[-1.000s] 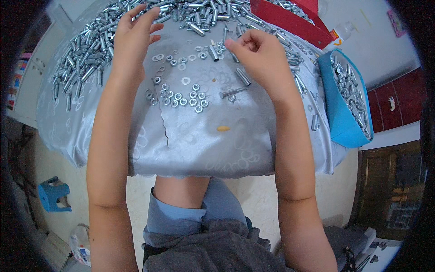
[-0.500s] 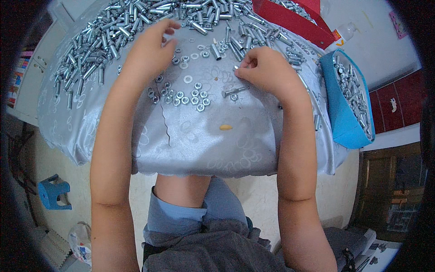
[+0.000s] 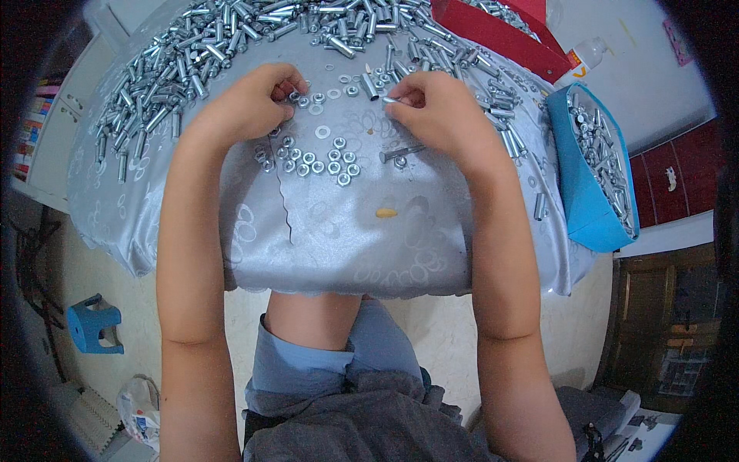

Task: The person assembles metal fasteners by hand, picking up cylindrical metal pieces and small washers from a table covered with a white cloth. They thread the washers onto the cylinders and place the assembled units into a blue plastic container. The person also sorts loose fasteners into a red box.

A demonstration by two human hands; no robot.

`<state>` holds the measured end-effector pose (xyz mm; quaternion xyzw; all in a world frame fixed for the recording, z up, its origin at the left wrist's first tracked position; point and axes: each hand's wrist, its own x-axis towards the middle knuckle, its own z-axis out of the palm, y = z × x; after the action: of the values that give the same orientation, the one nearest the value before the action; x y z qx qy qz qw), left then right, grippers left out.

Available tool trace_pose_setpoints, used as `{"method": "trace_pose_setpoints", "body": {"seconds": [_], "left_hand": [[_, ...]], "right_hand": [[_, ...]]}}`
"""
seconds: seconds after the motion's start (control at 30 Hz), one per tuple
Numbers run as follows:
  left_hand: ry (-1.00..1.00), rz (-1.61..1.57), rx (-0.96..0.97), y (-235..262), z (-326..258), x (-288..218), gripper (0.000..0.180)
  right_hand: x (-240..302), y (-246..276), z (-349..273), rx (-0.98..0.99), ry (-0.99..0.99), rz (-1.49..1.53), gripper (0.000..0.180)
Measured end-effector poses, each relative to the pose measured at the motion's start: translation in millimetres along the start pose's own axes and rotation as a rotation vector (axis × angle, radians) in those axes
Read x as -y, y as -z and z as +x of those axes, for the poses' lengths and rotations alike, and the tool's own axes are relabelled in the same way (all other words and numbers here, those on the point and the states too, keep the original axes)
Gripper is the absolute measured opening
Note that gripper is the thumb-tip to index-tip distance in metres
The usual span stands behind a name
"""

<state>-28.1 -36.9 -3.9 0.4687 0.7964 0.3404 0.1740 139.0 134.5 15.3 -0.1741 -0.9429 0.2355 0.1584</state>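
My left hand (image 3: 252,102) hovers at the left of the loose hardware. Its thumb and curled fingers are apart, next to a hex nut (image 3: 294,96) on the cloth. My right hand (image 3: 437,109) pinches a small shiny metal piece (image 3: 391,99), mostly hidden by the fingers. Between the hands are flat washers (image 3: 323,132) and more nuts (image 3: 319,98), with a metal sleeve (image 3: 368,86) just beyond. Nearer to me, several hex nuts (image 3: 333,167) form a loose cluster. A bolt (image 3: 400,152) lies below my right hand with a nut beside it.
A big heap of sleeve anchors (image 3: 223,35) covers the table's far side. A red box (image 3: 500,40) and a blue box (image 3: 579,192), both filled with metal parts, stand to the right. Near the front are a yellow piece (image 3: 386,213) and a dark crack-like line (image 3: 284,202) on the silver tablecloth (image 3: 331,266).
My left hand has come down toward the nuts, its fingers lower than before. My right hand has shifted slightly left and up, still pinching the metal piece.
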Motion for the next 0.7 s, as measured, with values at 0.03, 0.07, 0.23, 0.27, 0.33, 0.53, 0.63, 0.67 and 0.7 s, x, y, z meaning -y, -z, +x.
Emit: {"method": "trace_pose_setpoints", "body": {"seconds": [0.03,0.07,0.23,0.27,0.33,0.53,0.63,0.67,0.7], "left_hand": [[0.006,-0.001,0.006,0.5,0.6,0.9,0.032],[-0.005,0.003,-0.002,0.3,1.2,1.8,0.033],[0.034,-0.063,-0.049,1.0,2.0,4.3,0.034],[0.025,-0.046,-0.060,1.2,1.5,3.9,0.034],[0.005,-0.010,-0.081,1.9,1.5,1.7,0.034],[-0.009,0.074,-0.088,0.6,0.8,-5.1,0.025],[-0.045,0.112,-0.111,-2.1,1.7,-8.1,0.020],[-0.050,0.124,-0.106,-3.2,2.7,-8.3,0.020],[-0.053,0.138,-0.101,-4.3,4.0,-7.8,0.019]], "right_hand": [[-0.6,-1.6,-0.2,0.006,-0.006,-0.021,0.024],[-0.6,-2.7,-0.4,0.013,-0.012,-0.042,0.024],[6.5,-3.5,-3.1,0.011,-0.003,-0.023,0.024],[6.9,-3.8,-3.4,0.007,-0.002,-0.021,0.024],[5.3,-4.2,-3.1,-0.009,0.013,-0.021,0.024],[6.7,-6.2,-2.9,-0.004,0.052,0.039,0.023],[7.2,-4.4,-3.4,-0.012,0.074,0.026,0.023],[6.4,-3.3,-3.5,-0.019,0.084,0.016,0.023],[4.6,-3.8,-2.8,-0.042,0.076,0.010,0.023]]}}
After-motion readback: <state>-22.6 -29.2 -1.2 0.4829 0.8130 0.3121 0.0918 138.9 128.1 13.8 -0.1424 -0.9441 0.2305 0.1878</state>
